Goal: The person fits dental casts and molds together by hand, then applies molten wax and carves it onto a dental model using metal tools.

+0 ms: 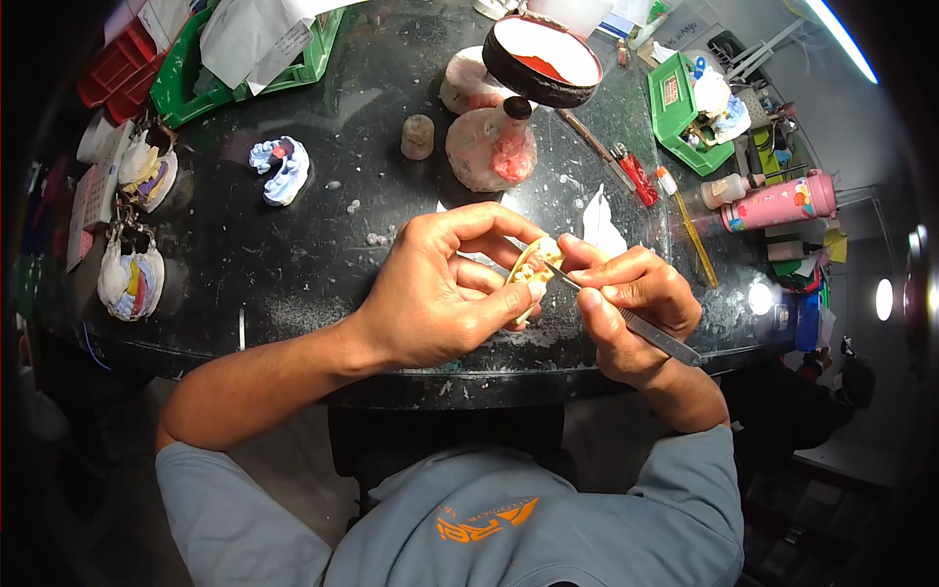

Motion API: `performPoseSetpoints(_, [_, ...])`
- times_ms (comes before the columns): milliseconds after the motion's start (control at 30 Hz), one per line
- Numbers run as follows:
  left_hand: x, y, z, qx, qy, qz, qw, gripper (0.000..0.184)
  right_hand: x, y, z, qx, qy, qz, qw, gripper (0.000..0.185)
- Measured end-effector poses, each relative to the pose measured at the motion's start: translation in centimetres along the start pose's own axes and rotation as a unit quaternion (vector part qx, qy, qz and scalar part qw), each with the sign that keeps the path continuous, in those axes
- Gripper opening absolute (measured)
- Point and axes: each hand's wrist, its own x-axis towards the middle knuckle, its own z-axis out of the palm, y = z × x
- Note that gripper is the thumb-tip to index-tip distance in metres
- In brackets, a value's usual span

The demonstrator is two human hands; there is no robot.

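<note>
My left hand is closed round a small yellowish dental model with tooth shapes and a touch of pink, held up in front of me. Between the fingers of my right hand is a scalpel with a flat, ridged metal handle. Its narrow end reaches the model near the upper side; fingers partly cover the contact. Both hands are above the dark worktable, close to its front edge. Behind them a folded white paper lies on the table.
A round stand with pink smears carries a dark-rimmed dish. Beside it is a small cup. A blue dental impression and mounted dental models lie leftward. Green trays, a red lighter and a pink bottle stand right.
</note>
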Motion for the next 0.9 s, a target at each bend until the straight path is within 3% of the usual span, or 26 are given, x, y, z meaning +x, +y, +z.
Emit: performPoseSetpoints(900, [0.01,-0.04,0.03,0.000,0.002,-0.009,1.000,0.037,0.12,0.10,-0.04,0.001,-0.013,-0.003,1.000,0.019])
